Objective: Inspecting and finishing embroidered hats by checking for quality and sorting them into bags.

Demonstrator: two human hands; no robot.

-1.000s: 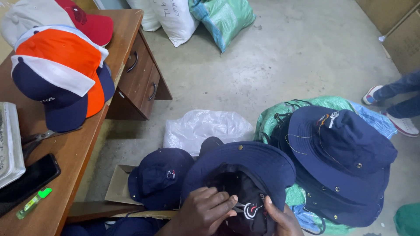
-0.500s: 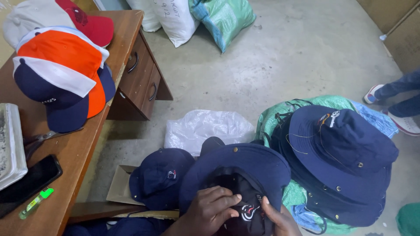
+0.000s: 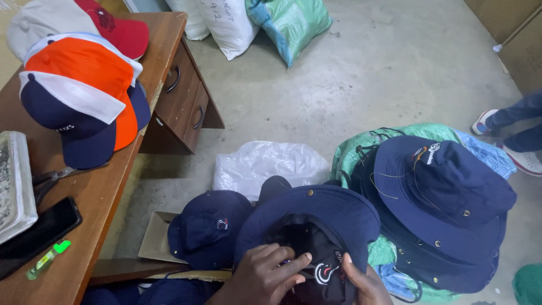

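Note:
A navy bucket hat (image 3: 316,217) lies upside down in front of me at the bottom centre, its dark inner lining and a small embroidered patch showing. My left hand (image 3: 265,277) presses on the lining with fingers curled over it. My right hand (image 3: 361,279) grips the hat's lower right part, thumb up against the patch. A navy cap (image 3: 206,226) lies just left of the hat. To the right rests a stack of navy bucket hats (image 3: 446,197) on a green sack (image 3: 361,152).
A wooden desk (image 3: 96,197) on the left carries orange, white, navy and red caps (image 3: 79,85), a black phone (image 3: 39,231), a green lighter (image 3: 48,260) and pliers. A white plastic bag (image 3: 265,164) lies on the concrete floor. Sacks stand at the back. Another person's feet (image 3: 508,135) are at right.
My left fingers have shifted slightly across the hat's lining. The view has drifted a little; the hats and desk items stay where they were.

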